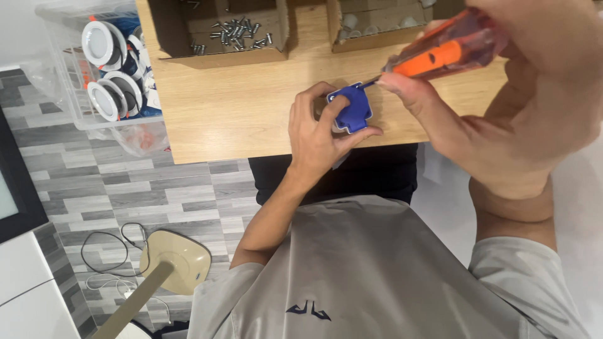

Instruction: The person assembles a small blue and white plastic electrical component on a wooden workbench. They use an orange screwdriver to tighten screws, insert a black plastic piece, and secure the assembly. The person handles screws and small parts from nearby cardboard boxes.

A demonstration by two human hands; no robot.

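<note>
Closest to the lens, the right hand (521, 107) is wrapped tight around a screwdriver (443, 53) with a clear orange handle, its thin metal shaft slanting down and left to meet a blue plastic part (353, 110). That part is small, flat and bright blue, roughly square with rounded lobes and a notched lower edge, and its surface is matte. It sits just above the near edge of the wooden table (251, 107), pinched in the left hand (317, 135), fingers curled over its top and the thumb pressed under its lower edge. Farther back stands a cardboard box (176, 37) with loose screws (235, 31) inside. Left of the table, a clear plastic bin (69, 94) holds round white light fittings (103, 44).
</note>
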